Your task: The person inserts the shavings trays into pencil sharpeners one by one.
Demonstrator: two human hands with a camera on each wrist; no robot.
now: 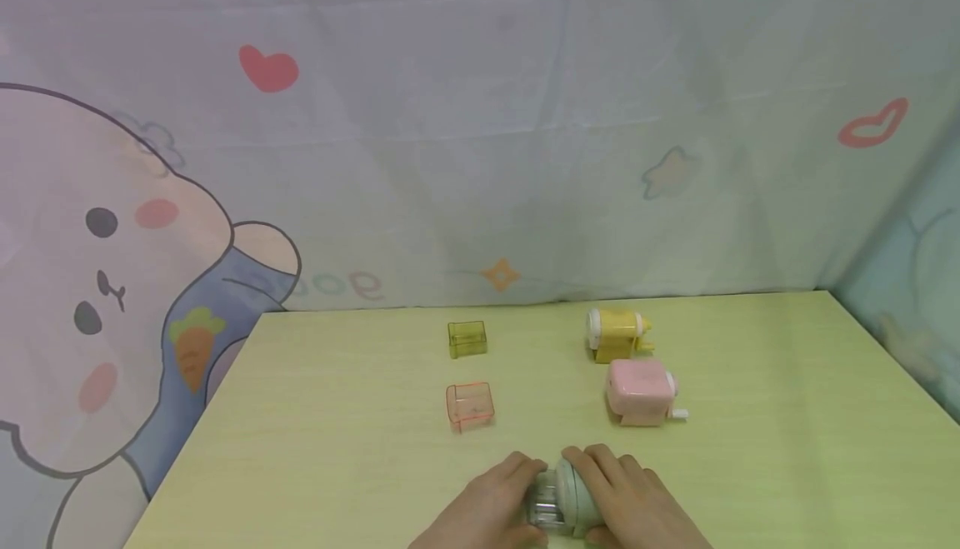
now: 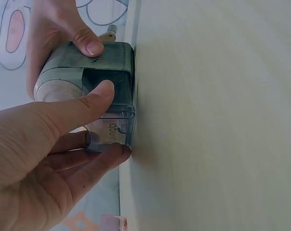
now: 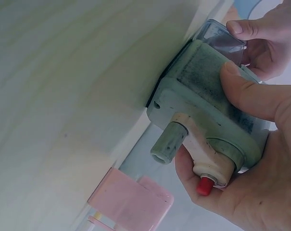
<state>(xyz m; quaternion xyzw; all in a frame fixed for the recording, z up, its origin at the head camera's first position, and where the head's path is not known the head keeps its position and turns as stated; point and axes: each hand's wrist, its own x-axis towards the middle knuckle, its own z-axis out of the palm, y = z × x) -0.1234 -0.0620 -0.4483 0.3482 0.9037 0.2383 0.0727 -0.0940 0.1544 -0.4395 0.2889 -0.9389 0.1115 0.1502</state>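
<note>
A pale green crank pencil sharpener (image 1: 581,503) stands on the table at the near edge of the head view. My right hand (image 1: 630,499) grips its body, with the thumb on one side and fingers over the top. The sharpener's crank handle (image 3: 198,144) with a red end sticks out below that hand in the right wrist view. My left hand (image 1: 498,503) pinches the clear shavings drawer (image 2: 104,127), which juts partly out of the sharpener's side. Part of the drawer is hidden by the left thumb and fingers.
Beyond the hands stand a pink pencil sharpener (image 1: 640,392) and a yellow pencil sharpener (image 1: 617,334). To their left lie a clear pink drawer (image 1: 471,406) and a clear olive drawer (image 1: 468,339). A printed cloth (image 1: 480,157) hangs behind the table (image 1: 337,449).
</note>
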